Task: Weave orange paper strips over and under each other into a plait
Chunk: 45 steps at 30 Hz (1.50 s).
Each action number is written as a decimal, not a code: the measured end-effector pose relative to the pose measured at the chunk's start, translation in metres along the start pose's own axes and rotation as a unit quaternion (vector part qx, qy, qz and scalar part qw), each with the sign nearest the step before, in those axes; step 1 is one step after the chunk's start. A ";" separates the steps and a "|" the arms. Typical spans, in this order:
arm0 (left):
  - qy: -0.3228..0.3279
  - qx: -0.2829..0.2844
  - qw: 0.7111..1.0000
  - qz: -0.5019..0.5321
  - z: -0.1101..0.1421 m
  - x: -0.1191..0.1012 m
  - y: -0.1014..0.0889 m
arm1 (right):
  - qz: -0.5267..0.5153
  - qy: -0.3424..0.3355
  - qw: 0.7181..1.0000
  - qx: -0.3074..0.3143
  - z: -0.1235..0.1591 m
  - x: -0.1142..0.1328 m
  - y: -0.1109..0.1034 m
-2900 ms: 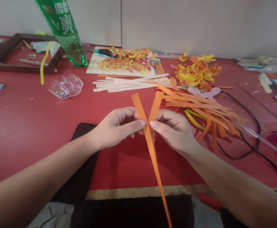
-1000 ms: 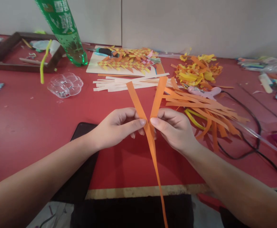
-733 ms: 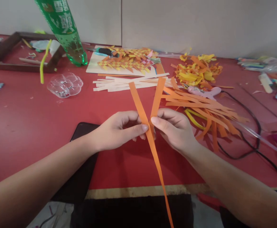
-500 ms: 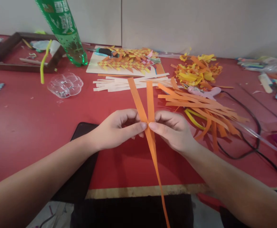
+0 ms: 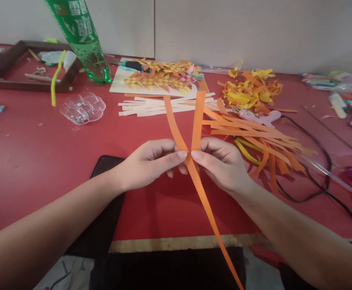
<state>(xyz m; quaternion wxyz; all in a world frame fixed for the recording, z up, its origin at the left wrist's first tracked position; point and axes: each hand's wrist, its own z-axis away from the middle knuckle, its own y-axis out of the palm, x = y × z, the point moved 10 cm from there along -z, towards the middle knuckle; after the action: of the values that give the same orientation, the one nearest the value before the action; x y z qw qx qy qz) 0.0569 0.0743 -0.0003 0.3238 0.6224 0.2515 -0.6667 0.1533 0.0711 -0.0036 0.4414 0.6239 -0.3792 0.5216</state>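
Observation:
Between thumb and fingers, my left hand (image 5: 156,161) pinches a long orange paper strip (image 5: 206,197), whose upper end leans up and left and whose lower part runs down past the table's front edge. My right hand (image 5: 222,161) is closed on another orange paper strip (image 5: 198,121) that stands nearly upright. Both thumbtips almost meet where the strips come together. Whether they are two separate strips or one folded piece is hidden by the fingers. A loose pile of orange strips (image 5: 251,133) lies to the right of my right hand.
White paper strips (image 5: 151,106) and a board with woven orange-yellow paper pieces (image 5: 163,76) lie behind my hands. A phone (image 5: 103,217) lies beneath my left forearm. At left are a green bottle (image 5: 88,48), clear dish (image 5: 83,108) and brown frame (image 5: 21,83). A pink glue gun (image 5: 263,117) trails a black cord.
My right hand has shifted slightly right, and its strip now stands higher and farther from the other one. The long strip's lower end has swung to the right.

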 end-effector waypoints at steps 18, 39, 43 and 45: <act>0.018 -0.021 1.000 -0.004 -0.001 -0.001 -0.005 | 0.013 0.000 1.000 -0.019 0.001 -0.001 -0.004; 0.035 -0.005 0.999 -0.013 -0.001 -0.004 -0.001 | 0.026 0.021 0.999 0.006 0.002 -0.002 0.002; 0.027 -0.025 0.999 -0.011 -0.001 -0.002 -0.005 | 0.030 -0.002 0.999 -0.010 0.002 0.000 -0.003; 0.017 -0.031 0.999 -0.006 -0.001 -0.001 -0.007 | 0.026 -0.011 0.999 -0.022 0.001 0.000 -0.006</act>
<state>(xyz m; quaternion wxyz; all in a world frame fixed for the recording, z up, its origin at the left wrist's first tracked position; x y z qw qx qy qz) 0.0529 0.0799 -0.0001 0.3345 0.6217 0.2815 -0.6499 0.1592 0.0719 -0.0047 0.4368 0.6096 -0.4117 0.5177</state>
